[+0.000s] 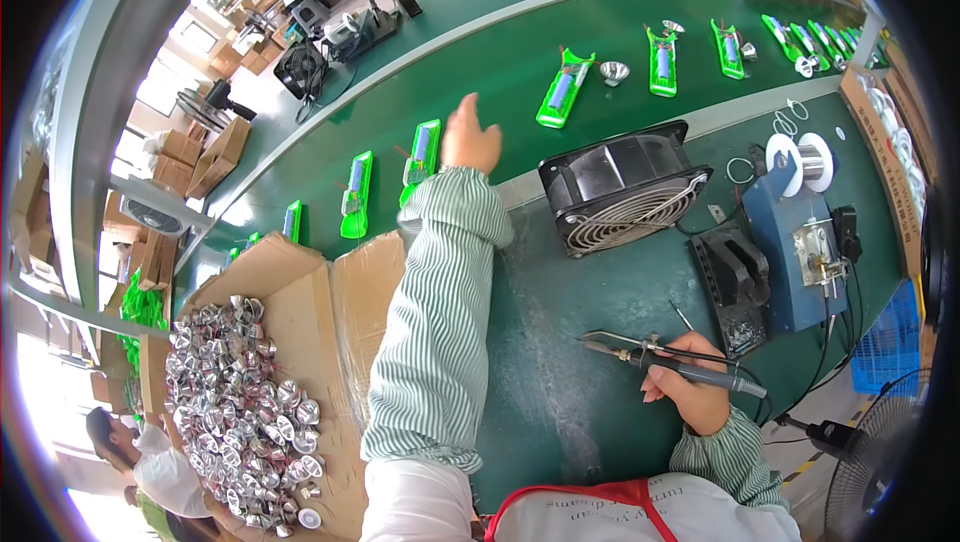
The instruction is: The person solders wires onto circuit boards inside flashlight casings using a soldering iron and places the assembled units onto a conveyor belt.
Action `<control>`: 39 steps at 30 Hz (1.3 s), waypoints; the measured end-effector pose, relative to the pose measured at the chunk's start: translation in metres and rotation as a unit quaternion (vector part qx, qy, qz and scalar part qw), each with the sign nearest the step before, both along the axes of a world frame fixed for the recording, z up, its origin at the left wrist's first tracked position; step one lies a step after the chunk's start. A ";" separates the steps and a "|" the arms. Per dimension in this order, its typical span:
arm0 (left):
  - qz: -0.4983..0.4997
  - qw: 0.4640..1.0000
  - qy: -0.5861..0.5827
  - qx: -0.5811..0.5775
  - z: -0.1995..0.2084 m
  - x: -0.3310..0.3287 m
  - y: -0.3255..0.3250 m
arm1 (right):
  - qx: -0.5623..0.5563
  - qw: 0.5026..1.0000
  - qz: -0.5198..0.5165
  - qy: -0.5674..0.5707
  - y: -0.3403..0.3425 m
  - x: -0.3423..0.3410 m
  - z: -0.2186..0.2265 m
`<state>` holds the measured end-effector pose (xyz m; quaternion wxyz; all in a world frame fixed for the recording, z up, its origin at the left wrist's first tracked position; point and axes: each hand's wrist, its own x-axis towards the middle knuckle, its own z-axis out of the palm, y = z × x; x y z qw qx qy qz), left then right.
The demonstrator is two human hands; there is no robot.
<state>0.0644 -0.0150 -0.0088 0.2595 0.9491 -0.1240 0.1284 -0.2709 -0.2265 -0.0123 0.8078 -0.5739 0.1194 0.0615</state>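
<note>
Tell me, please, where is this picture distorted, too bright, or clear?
Head view: the long green belt bows into an arc, and black fills the corners; head view, left: glaring white windows lose detail; head view, lower left: heaped silver metal cups show glints; head view, lower right: the slim grey soldering iron looks fairly sharp.

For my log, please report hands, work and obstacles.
Left hand open, beside green-cased part. Right hand holding soldering iron. Black fan standing right of left sleeve.
</note>
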 end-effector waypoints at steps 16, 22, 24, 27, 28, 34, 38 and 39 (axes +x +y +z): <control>0.002 0.996 -0.001 0.089 0.014 -0.172 0.056 | -0.098 0.994 -0.026 -0.051 0.006 -0.001 0.006; -0.028 0.994 0.047 0.099 0.014 -0.320 0.044 | -0.099 0.989 -0.009 -0.106 0.010 -0.013 0.011; -0.049 0.990 0.077 0.108 0.009 -0.346 0.044 | -0.095 0.989 -0.001 -0.110 0.013 -0.018 0.014; -0.080 0.992 0.082 0.057 0.017 -0.355 0.052 | -0.095 0.990 0.010 -0.107 0.016 -0.024 0.015; -0.063 0.997 0.035 0.011 0.022 -0.354 0.062 | -0.093 0.990 0.020 -0.104 0.017 -0.026 0.016; 0.337 0.847 -0.053 0.408 0.039 -0.310 0.215 | -0.091 0.990 0.026 -0.109 0.018 -0.035 0.018; 0.373 0.861 0.003 0.346 0.045 -0.310 0.263 | -0.083 0.990 0.038 -0.108 0.021 -0.036 0.019; 0.347 0.877 0.011 0.332 0.041 -0.309 0.272 | -0.083 0.990 0.038 -0.107 0.021 -0.038 0.020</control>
